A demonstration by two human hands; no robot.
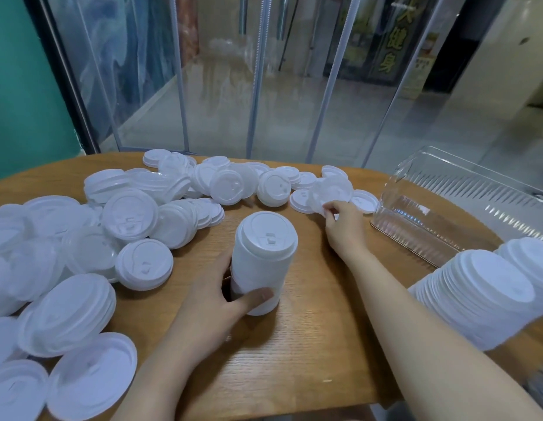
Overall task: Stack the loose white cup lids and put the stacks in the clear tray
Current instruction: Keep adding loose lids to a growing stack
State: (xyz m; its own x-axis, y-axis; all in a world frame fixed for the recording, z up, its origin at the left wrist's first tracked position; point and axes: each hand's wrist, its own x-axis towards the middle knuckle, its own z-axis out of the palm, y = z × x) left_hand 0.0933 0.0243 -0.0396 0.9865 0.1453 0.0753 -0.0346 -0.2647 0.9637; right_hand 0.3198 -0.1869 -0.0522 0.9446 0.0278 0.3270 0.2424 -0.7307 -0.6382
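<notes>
A tall stack of white cup lids stands upright in the middle of the wooden table. My left hand grips it near its base, thumb across the front. Farther back, my right hand pinches the edge of a single blurred lid, lifted just above other loose lids. Several loose white lids lie scattered over the left and back of the table. The clear tray sits at the right. Finished stacks of lids lie on their side at the tray's near end.
The table's front edge runs close below my forearms. Behind the table hang clear plastic strip curtains, with a green wall at the left. Bare wood shows between the upright stack and the tray.
</notes>
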